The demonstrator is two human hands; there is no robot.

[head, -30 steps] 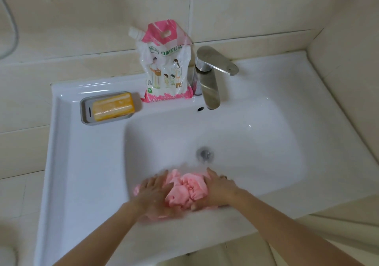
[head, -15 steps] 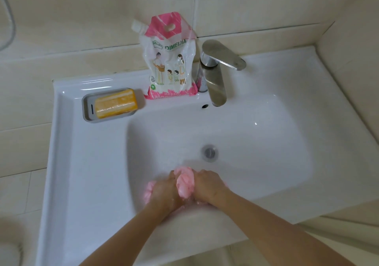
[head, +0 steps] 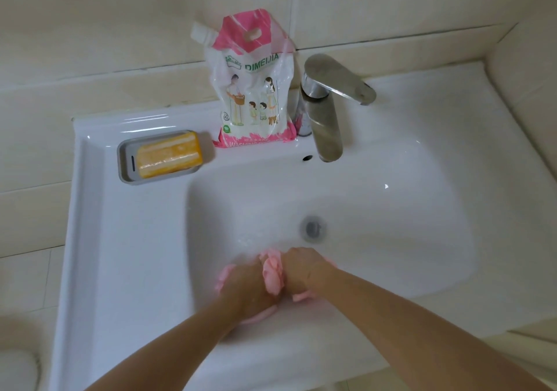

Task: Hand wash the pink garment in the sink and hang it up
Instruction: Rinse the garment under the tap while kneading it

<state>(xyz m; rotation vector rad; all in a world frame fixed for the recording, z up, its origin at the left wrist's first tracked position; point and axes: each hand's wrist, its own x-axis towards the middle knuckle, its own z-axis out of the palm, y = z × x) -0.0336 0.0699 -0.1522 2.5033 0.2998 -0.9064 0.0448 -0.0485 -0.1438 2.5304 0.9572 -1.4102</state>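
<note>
The pink garment (head: 273, 274) is bunched into a small wad at the near side of the white sink (head: 391, 240) basin. My left hand (head: 245, 285) grips its left part and my right hand (head: 303, 270) grips its right part, knuckles close together. Bits of pink cloth stick out to the left of, between and under the hands; most of the garment is hidden by them. The drain (head: 313, 228) lies just beyond my right hand.
A chrome faucet (head: 327, 110) stands at the back of the sink, its spout over the basin, no water running. A pink and white detergent pouch (head: 253, 89) stands left of it. An orange soap bar (head: 168, 154) lies in a grey dish (head: 126, 161).
My hands have squeezed together: a second ago the fingers lay spread over a loose, wider bundle, now both clench it into a tight wad. The camera has moved closer.
</note>
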